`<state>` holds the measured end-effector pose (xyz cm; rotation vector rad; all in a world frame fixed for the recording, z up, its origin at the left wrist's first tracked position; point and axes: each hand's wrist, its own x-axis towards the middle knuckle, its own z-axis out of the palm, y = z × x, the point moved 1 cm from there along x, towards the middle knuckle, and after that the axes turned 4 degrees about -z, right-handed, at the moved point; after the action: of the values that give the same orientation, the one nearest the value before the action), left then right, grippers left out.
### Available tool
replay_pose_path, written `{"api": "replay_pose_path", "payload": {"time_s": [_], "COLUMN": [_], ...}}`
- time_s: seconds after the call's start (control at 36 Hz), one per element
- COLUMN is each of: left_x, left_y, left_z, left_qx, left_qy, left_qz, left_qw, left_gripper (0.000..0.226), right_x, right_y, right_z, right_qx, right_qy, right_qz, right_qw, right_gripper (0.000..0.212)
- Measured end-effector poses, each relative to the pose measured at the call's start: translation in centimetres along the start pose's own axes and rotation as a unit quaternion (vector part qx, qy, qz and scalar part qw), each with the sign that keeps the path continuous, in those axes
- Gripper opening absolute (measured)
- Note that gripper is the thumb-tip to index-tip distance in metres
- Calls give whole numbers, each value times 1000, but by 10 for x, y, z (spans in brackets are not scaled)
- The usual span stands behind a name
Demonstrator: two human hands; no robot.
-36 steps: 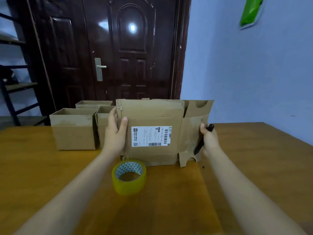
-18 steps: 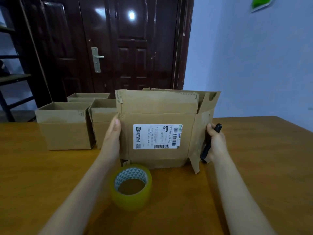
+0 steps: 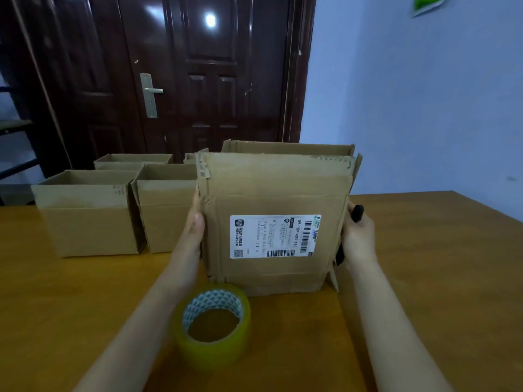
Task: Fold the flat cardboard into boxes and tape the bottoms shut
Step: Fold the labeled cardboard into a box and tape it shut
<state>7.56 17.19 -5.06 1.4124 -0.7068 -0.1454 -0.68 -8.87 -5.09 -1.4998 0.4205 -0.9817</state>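
A cardboard box (image 3: 271, 193) with a white shipping label (image 3: 276, 236) stands upright on the wooden table (image 3: 438, 264), squared up with its near face towards me. My left hand (image 3: 195, 224) presses flat against its left side. My right hand (image 3: 358, 236) presses its right side while holding a black pen-like tool (image 3: 357, 213). A roll of yellowish tape (image 3: 213, 321) lies flat on the table just in front of the box, between my forearms.
Several folded open-topped boxes (image 3: 85, 213) stand in a group at the left, close to my left hand. A dark door (image 3: 198, 80) and a blue wall (image 3: 410, 94) rise behind the table. A dark shelf frame (image 3: 14, 128) is at far left.
The cardboard went from a flat sheet with a side panel spread out to a squared-up box; the right panel swung back. Both hands moved closer to me with it.
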Motion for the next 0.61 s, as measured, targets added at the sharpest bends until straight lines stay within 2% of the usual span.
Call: {"api": "replay_pose_path", "payload": {"time_s": [0.06,0.17,0.28,0.36,0.42,0.47,0.56,0.61], "left_x": [0,-1,1,4,10,18,30,39], "left_y": [2,3,7,2,0,7,30,44], "left_z": [2,6,11,11,7,3,3,7], "left_qx": [27,18,56,145,207,217,200,176], "left_qy": [2,-26,-41,-45,-16,21,81,94], "left_qz": [-4,14,29,62,108,146,194,235], "left_qw": [1000,999,997,986,972,965,957,951], "left_gripper": [64,65,84,86,87,77,59,53], "right_x": [-2,-11,-18,-16,-14,-13,-15,-17], "right_y": [2,-3,-12,-14,-14,-14,-14,-16], "right_z": [3,3,1,-6,-9,-10,-8,-6], "right_qx": [-11,-1,60,69,60,50,42,41], "right_qy": [11,18,17,14,10,4,2,1], "right_qz": [0,9,59,85,98,107,114,118], "right_qw": [1000,1000,996,994,993,993,993,992], "right_gripper": [21,36,29,23,14,9,14,17]}}
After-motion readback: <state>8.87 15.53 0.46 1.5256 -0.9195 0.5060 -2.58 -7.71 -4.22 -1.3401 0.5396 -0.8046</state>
